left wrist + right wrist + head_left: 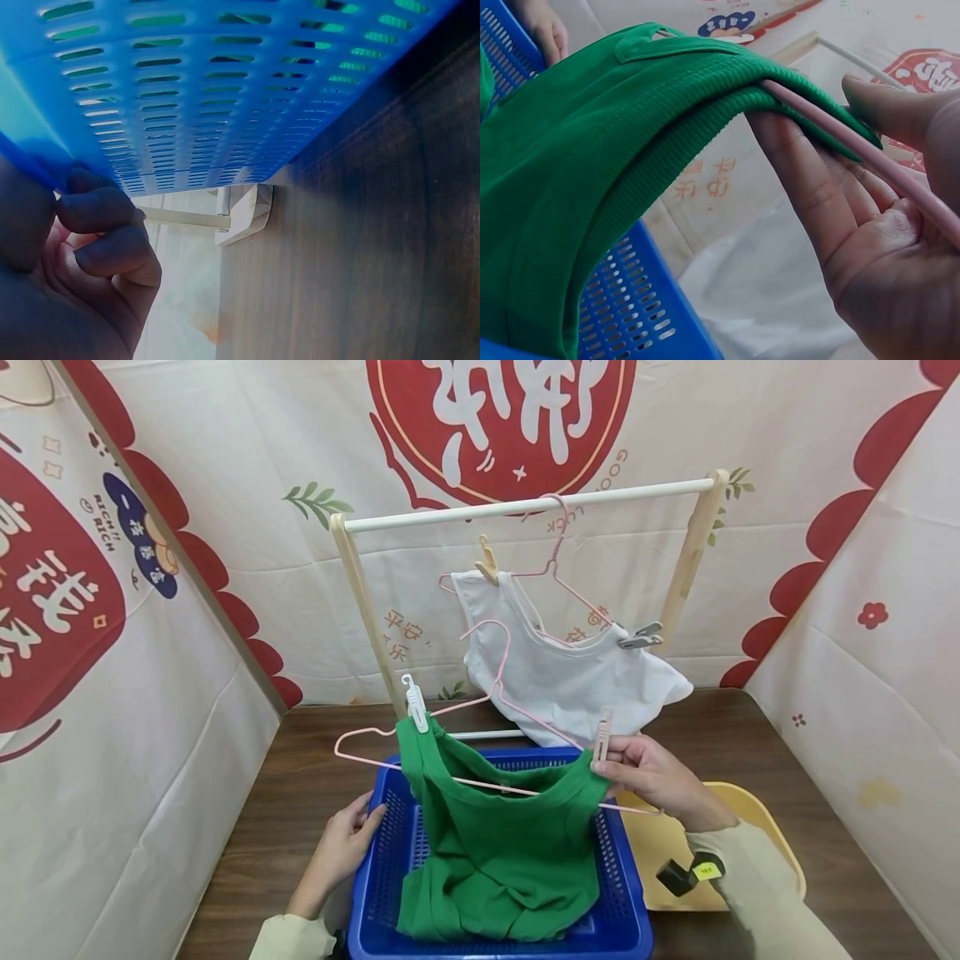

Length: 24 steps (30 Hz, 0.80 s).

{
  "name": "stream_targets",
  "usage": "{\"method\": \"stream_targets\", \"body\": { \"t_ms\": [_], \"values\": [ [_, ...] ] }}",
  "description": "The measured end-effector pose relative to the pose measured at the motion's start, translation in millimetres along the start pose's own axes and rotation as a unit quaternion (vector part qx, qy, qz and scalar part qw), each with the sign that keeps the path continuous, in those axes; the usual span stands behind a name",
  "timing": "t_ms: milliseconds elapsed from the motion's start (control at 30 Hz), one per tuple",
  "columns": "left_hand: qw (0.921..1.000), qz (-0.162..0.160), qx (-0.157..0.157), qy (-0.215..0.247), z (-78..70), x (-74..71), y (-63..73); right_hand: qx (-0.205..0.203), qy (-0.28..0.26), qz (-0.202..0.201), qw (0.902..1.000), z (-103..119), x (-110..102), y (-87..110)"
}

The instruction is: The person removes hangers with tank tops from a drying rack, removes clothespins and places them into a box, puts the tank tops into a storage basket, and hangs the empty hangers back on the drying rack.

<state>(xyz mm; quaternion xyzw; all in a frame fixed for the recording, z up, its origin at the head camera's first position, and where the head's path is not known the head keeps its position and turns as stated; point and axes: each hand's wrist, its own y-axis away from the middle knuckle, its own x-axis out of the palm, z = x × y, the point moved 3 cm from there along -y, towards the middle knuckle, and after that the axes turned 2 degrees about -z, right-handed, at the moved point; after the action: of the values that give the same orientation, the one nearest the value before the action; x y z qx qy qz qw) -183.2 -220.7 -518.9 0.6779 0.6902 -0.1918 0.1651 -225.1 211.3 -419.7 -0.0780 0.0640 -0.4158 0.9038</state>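
A green tank top hangs on a pink hanger and droops into a blue basket. My right hand pinches its right shoulder strap, just below a pale pink clothespin. In the right wrist view the thumb lies over the green strap with fingers beneath, and the hanger's arm sticks out past the strap. A white clothespin stands on the left strap. At the basket's left rim, my left hand grips the edge; its fingers are curled in the left wrist view.
Behind the basket stands a rack with a white bar and wooden legs. From it hangs a white tank top on a pink hanger, clipped by a yellow clothespin and a grey one. A yellow tray lies right of the basket.
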Motion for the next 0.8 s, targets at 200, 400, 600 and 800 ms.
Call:
{"method": "stream_targets", "body": {
  "t_ms": [200, 400, 600, 800],
  "values": [
    [1.0000, 0.003, 0.002, 0.006, -0.1, 0.2, 0.0, 0.006, -0.006, 0.002, 1.0000, -8, -3, -1.2],
    [1.0000, -0.003, 0.000, 0.001, 2.2, 0.3, -1.2, 0.001, -0.019, 0.012, 0.9997, -16, -7, -3.2],
    [1.0000, -0.005, -0.002, 0.002, 2.2, 0.1, -1.7, 0.009, -0.013, 0.009, 0.9998, -22, -8, -5.8],
    [0.9999, 0.001, -0.010, 0.003, 1.9, 0.1, -0.6, -0.019, -0.033, 0.033, 0.9987, -28, -8, -7.5]
  ]
}}
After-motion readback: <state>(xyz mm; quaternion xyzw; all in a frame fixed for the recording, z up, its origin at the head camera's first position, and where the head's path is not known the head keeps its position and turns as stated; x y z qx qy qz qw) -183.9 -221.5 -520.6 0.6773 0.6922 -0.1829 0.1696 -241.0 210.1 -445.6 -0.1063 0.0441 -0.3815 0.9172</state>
